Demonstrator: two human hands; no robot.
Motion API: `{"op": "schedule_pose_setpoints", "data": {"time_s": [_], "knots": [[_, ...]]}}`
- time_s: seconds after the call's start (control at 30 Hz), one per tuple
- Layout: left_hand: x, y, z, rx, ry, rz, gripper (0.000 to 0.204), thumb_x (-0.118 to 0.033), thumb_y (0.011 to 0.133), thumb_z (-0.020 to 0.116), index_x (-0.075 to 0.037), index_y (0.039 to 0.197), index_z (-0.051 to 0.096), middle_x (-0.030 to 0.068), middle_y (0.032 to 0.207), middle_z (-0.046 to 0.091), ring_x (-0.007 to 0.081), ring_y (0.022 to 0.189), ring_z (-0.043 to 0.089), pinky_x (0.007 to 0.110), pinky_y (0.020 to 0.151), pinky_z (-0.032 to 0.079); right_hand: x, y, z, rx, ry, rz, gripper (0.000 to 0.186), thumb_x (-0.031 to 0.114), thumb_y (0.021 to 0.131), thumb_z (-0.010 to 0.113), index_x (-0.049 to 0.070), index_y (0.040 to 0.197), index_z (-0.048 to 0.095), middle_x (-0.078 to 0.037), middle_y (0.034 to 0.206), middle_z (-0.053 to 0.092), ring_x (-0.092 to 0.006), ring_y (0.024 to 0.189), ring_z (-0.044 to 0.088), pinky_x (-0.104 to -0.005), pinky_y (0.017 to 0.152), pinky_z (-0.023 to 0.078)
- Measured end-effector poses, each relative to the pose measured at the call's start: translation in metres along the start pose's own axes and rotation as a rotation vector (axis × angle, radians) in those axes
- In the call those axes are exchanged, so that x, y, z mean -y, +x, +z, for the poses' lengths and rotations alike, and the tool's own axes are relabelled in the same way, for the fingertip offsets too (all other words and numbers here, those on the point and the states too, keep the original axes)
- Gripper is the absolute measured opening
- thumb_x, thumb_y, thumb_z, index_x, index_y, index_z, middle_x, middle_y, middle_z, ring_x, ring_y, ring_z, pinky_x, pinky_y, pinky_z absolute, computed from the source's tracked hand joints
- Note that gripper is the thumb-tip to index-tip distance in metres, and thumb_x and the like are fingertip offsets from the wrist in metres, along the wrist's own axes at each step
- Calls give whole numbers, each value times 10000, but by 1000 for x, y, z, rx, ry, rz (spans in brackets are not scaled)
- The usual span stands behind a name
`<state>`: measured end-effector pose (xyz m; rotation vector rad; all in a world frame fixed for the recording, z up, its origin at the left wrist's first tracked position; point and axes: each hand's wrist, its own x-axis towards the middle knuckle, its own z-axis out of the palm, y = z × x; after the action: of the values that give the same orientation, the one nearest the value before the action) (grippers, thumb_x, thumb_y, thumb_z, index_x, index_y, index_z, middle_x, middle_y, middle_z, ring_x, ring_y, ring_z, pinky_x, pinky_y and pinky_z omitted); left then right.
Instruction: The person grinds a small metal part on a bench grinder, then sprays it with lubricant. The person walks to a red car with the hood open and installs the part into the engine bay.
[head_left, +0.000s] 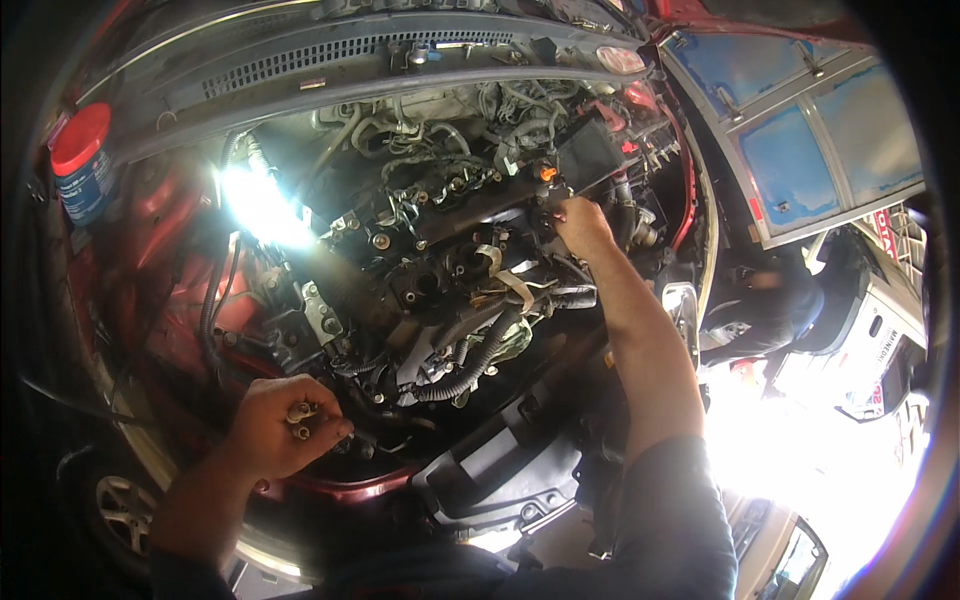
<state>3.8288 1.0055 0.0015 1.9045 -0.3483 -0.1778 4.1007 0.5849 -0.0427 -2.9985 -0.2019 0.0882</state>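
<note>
My left hand (268, 432) is curled over the front of the engine bay. Held in its fingers are several small metal bolts (301, 412), their round ends poking out. My right arm reaches across to the right end of the opened engine (425, 285). There my right hand (584, 226) is closed at the engine's top, with its fingertips down among the parts. What they grip is too small and dark to make out. Just beyond these fingers sits an orange cap (546, 174). A black corrugated hose (470, 378) runs along the engine's near side.
A bright work light (265, 207) glares at the engine's left. On the far left stands a blue tub with a red lid (82, 165). A black box (590, 150) lies beyond my right hand. Blue-and-grey panels (770, 165) and another person (765, 305) are at the right.
</note>
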Motion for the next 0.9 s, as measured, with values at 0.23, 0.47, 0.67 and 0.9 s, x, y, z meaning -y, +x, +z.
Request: {"op": "schedule_pose_setpoints", "data": {"time_s": [0.23, 0.47, 0.67, 0.9], "knots": [[4, 0, -1, -7, -50, -17, 177, -96, 753, 790, -55, 819, 631, 49, 707, 662, 114, 626, 642, 246, 589, 484, -8, 9, 10, 21, -5, -29, 250, 82, 776, 615, 68, 1011, 698, -209, 956, 679, -370, 948, 657, -444, 829, 520], [1, 3, -5, -22, -57, -1, 169, -73, 763, 777, -48, 823, 621, 41, 712, 663, 102, 630, 637, 240, 590, 483, -8, 10, 6, 23, 16, -122, 187, 77, 775, 612, 10, 934, 685, -237, 939, 671, -395, 956, 650, -465, 831, 515], [4, 1, -1, -37, -121, -32, 160, -68, 777, 770, -48, 833, 621, 39, 712, 664, 102, 635, 643, 242, 591, 487, -1, 10, -2, 121, -144, -138, 173, 90, 770, 622, -28, 884, 677, -267, 899, 663, -411, 917, 655, -468, 806, 524], [6, 0, -3, -45, -169, -35, 150, -81, 789, 769, -51, 840, 631, 40, 718, 671, 96, 640, 647, 238, 594, 491, -15, 29, 7, 483, -619, -417, 201, 164, 805, 593, 33, 888, 721, -195, 931, 699, -360, 846, 681, -435, 774, 549]]}}
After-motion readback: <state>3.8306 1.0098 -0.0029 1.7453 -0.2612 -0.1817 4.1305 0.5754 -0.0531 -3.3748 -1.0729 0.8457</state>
